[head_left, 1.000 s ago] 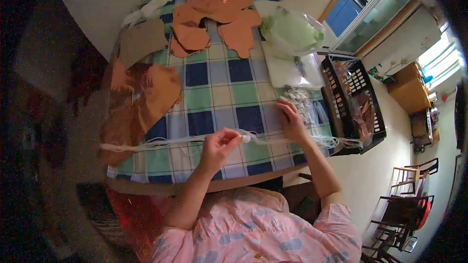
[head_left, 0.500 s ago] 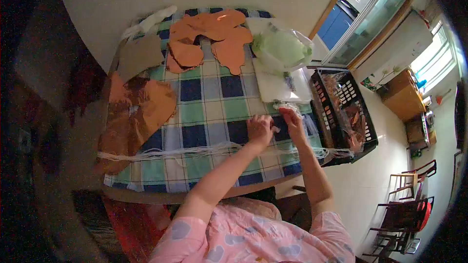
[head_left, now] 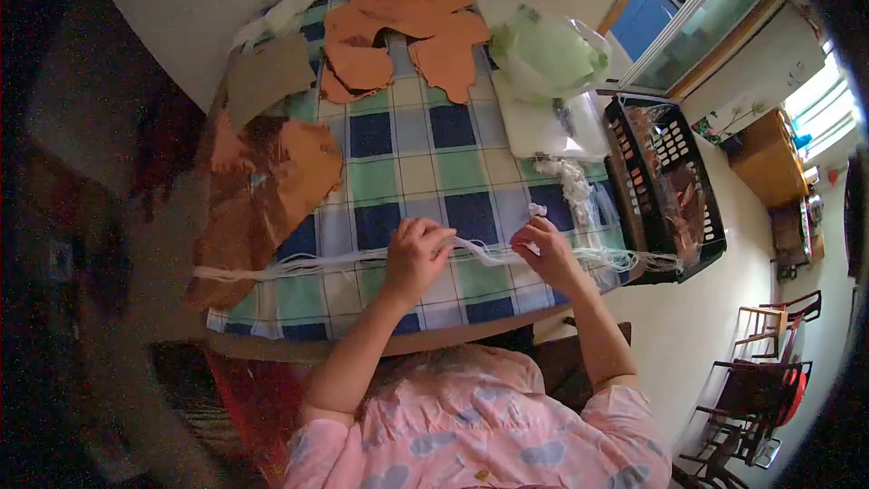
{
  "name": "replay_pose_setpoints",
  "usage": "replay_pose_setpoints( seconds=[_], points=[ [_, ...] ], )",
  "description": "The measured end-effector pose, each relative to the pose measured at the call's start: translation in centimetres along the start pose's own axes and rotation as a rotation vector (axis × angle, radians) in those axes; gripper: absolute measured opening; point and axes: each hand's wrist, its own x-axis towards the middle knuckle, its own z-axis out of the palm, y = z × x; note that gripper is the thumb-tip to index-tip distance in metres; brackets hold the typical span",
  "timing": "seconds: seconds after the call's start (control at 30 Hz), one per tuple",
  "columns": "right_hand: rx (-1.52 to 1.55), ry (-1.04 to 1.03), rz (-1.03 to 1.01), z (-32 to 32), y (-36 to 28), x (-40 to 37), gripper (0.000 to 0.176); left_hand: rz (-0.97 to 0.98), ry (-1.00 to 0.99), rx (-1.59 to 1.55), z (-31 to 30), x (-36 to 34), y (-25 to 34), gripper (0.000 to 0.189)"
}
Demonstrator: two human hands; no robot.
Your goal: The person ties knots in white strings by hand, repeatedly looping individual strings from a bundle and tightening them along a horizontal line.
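Observation:
A long bundle of white strings runs across the checked cloth near the table's front edge. My left hand is closed around part of it, and a few strands rise slightly off the cloth at its right. Just to the right, my right hand is pinched together over the bundle. A small white crumpled piece shows at its fingertips; its kind is too small to tell. Beyond that hand lies a heap of similar white pieces.
Orange-brown sheet pieces lie at the back, with more at the left. A green plastic bag sits on white sheets. A black basket stands at the table's right edge.
My left hand has moved left and toward me, onto the strings. My right hand has drawn back from the white heap with a small white piece. The view has shifted slightly.

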Motion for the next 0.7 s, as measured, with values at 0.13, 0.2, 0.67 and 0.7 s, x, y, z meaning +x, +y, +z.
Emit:
replay_pose_setpoints(
  seconds=[0.13, 0.2, 0.67, 0.7],
  points=[
    [-0.194, -0.059, -0.079, 1.4, 1.2, 0.1, 0.009, -0.016, -0.148, 0.101, -0.4, -0.4, 0.7, 0.015],
    [0.501, 0.149, 0.201, 2.6, 2.1, 0.0, 0.007, 0.002, -0.408, 0.125, -1.5, -0.9, 0.5, 0.017],
    [0.510, 0.216, 0.019, 4.0, -1.3, 0.4, 0.034, -0.256, -0.465, -0.436, 0.5, 3.9, 4.7, 0.015],
    [0.570, 0.169, 0.008, 4.9, -0.7, 0.6, 0.048, -0.304, -0.410, -0.526, -0.4, 4.2, 5.4, 0.015]
  ],
)
